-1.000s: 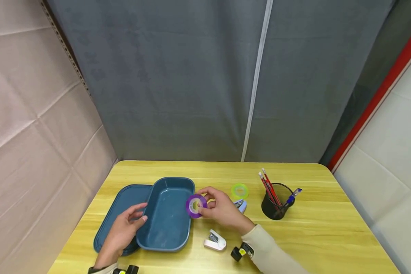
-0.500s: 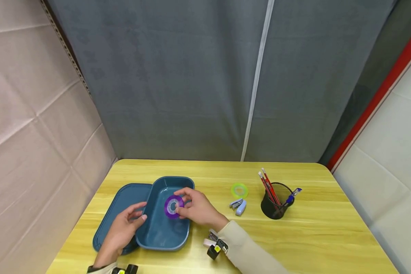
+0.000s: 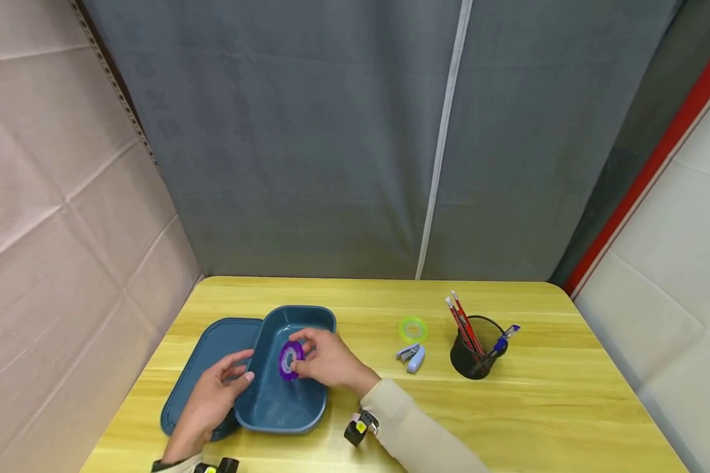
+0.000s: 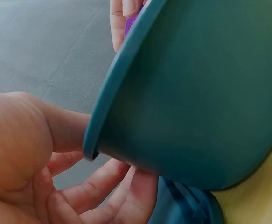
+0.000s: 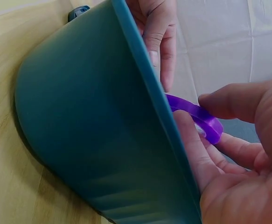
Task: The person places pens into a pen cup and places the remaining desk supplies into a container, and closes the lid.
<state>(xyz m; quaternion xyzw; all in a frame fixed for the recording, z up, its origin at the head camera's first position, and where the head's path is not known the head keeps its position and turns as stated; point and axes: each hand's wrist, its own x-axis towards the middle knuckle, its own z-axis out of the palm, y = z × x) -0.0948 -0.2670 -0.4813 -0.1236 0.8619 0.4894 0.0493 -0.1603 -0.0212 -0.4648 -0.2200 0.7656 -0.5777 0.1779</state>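
Note:
A purple tape roll [image 3: 290, 360] is pinched between the thumb and fingers of my right hand [image 3: 329, 360], tilted over the inside of a deep blue plastic box [image 3: 281, 410]. In the right wrist view the purple tape roll [image 5: 198, 115] shows just past the box's rim. My left hand [image 3: 213, 397] holds the box at its left edge. The left wrist view has the thumb at the rim and the fingers [image 4: 138, 191] against the outer wall. A flat blue lid [image 3: 195, 374] lies left of the box, partly beneath it.
A yellow-green tape roll [image 3: 413, 329] and a light blue stapler [image 3: 411, 357] lie right of the box. Beyond them stands a black mesh pen holder [image 3: 473, 361] with red pencils [image 3: 466, 326] and a blue pen [image 3: 505, 338]. My right wrist mostly hides a white stapler.
My right hand has carried the purple tape roll leftward from the box's right rim to above its inside, and the roll has turned more edge-on. The left hand stays where it was.

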